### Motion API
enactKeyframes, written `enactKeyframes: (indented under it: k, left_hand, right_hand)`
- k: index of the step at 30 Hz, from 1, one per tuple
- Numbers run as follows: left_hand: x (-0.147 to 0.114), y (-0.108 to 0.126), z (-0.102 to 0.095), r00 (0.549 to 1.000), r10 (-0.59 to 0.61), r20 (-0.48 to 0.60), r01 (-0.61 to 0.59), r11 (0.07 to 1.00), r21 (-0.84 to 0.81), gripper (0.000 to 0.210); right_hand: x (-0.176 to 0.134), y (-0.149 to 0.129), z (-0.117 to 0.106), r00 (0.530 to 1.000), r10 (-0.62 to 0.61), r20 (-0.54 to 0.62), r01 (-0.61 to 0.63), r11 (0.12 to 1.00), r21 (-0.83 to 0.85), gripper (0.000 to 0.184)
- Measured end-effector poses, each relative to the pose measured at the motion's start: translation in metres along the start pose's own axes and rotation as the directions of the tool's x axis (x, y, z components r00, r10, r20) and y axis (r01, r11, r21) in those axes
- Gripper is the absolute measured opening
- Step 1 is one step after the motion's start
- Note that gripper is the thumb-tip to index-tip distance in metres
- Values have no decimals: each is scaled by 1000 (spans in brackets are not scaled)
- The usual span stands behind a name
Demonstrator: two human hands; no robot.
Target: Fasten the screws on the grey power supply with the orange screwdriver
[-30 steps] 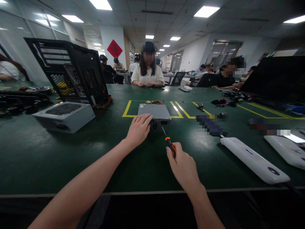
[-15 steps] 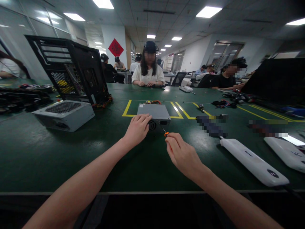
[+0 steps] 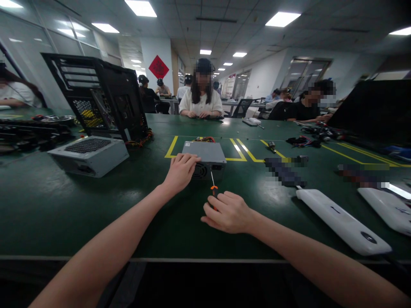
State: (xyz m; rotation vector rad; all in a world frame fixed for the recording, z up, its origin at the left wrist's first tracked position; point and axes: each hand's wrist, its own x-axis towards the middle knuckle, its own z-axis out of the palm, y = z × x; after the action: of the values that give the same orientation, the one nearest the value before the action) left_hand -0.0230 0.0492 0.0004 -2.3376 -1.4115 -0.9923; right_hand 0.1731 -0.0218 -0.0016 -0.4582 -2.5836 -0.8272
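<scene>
A grey computer power supply sits on the green table in front of me, its fan grille and socket side facing me. Over its left front corner lies my left hand, fingers bent on the top edge and thumb hidden, gripping it. My right hand is wrapped around the orange and black handle of a screwdriver. Its thin metal shaft points forward to the power supply's front face, just below the socket; whether the tip touches cannot be made out.
A second power supply stands at left, beside a black computer case. White elongated devices lie at right near blurred dark items. Farther right are cables and a dark monitor. A person sits across the table.
My right hand has moved left and nearer to me, turning the screwdriver so its shaft points more straight ahead. My left hand and the power supply have shifted slightly left.
</scene>
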Motion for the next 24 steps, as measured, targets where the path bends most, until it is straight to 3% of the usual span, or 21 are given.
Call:
enactKeyframes:
  k: [5, 9, 14, 19, 24]
  left_hand:
    - [-1, 2, 2, 1000, 16, -24, -15, 999, 42, 27]
    - [-2, 4, 2, 999, 25, -32, -22, 998, 66, 27]
    - [-4, 6, 1, 999, 35, -32, -32, 996, 87, 28]
    - [-3, 9, 4, 996, 76, -42, -72, 994, 81, 27]
    - [0, 11, 7, 994, 110, -8, -110, 991, 72, 26]
  right_hand:
    - [-3, -1, 11, 982, 110, -151, -86, 984, 158, 40]
    - [-4, 3, 9, 977, 155, -148, -104, 948, 302, 38]
    - [-4, 8, 5, 971, 101, -215, -45, 967, 251, 34]
    - [-3, 8, 12, 923, 143, -358, -43, 961, 272, 34]
    - [-11, 10, 18, 919, 187, -347, -51, 929, 367, 38]
